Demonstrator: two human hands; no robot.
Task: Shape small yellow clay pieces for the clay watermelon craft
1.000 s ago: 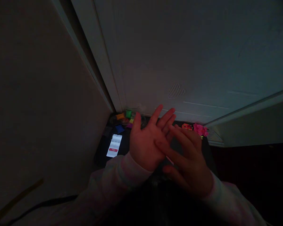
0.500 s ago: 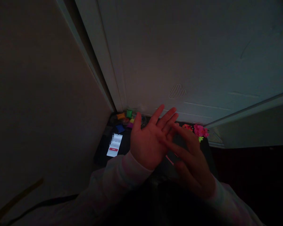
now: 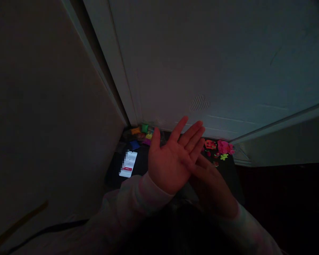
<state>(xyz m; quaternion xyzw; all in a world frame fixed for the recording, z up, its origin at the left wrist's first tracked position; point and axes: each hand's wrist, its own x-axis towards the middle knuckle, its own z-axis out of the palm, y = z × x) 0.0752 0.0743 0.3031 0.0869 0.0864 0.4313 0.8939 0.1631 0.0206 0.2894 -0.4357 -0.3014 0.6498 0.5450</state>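
Observation:
My left hand (image 3: 171,161) is held palm up over a dark surface, fingers stretched out and thumb apart, with nothing in it. From the right, my right hand (image 3: 215,187) reaches across to it, and a stretched finger touches the palm near the little finger's base. Part of my right hand is hidden or in deep shadow; no object shows in it. Left of my left wrist lies a phone (image 3: 130,163) with a lit white screen and a red button.
Small colourful packets, among them a green one (image 3: 145,128) and a blue one (image 3: 134,144), lie at the back left. At the back right are pink flowers (image 3: 224,146) and a yellow-green flower shape (image 3: 224,157). A pale panel with a striped heart (image 3: 200,103) rises behind.
My right hand has moved lower, its fingers now closer to my left palm and partly behind it. More small items at the back right have come into view. My left hand has barely moved.

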